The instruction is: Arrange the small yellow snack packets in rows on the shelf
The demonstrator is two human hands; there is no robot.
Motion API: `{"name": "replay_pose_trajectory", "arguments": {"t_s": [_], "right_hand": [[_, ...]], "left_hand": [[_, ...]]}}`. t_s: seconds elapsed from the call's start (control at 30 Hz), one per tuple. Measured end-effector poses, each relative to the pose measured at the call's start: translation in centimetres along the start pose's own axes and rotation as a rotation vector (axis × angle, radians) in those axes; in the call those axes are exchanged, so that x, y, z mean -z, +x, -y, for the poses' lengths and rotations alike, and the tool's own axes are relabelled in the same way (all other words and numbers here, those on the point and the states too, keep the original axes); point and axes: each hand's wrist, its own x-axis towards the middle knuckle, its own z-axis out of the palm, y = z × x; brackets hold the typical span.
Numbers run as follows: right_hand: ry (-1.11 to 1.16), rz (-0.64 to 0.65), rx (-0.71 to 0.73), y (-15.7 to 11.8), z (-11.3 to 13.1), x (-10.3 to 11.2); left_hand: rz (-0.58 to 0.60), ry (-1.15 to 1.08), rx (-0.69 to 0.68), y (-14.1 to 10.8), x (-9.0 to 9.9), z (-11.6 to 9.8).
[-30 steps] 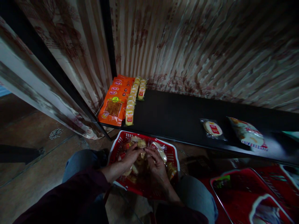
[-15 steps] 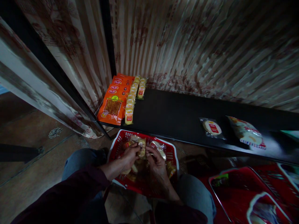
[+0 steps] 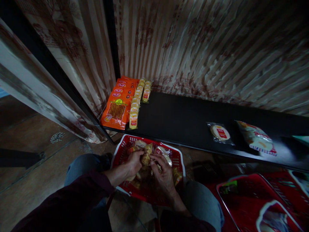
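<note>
Over the red basket [image 3: 181, 161], my left hand [image 3: 134, 163] grips a small yellow wrapped snack cake [image 3: 146, 155] by its left side. The fingers of my right hand [image 3: 162, 169] are pinched at the cake's right edge. Clear-wrapped pale snacks [image 3: 166, 153] and several yellow packets [image 3: 177, 175] lie in the basket around my hands. Behind it, on the black shelf [image 3: 173, 112], similar yellow wrapped cakes [image 3: 133, 117] stand in two rows. Orange snack bags [image 3: 116, 106] overlap to their left.
A round clear-wrapped snack [image 3: 220, 132] and a larger printed bag [image 3: 257, 137] lie on the shelf's right part. More red baskets [image 3: 243, 199] stand on the floor at lower right. A black post [image 3: 113, 42] and patterned curtain [image 3: 193, 45] border the shelf.
The wrapped cake has turned between my hands, and its golden side shows now. My left hand has lowered slightly. The shelf goods have stayed in place.
</note>
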Motion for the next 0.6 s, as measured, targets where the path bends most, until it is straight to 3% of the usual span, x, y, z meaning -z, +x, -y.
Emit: {"name": "replay_pose_trajectory", "arguments": {"t_s": [0.17,0.6], "right_hand": [[-0.05,-0.002,-0.018,-0.1,-0.4,0.1],[-0.09,0.013,-0.245,-0.4,-1.2,-0.5]], "left_hand": [[0.019,0.017,-0.047,0.2,0.3,0.2],[0.115,0.308,-0.192,-0.5,0.9,0.6]]}}
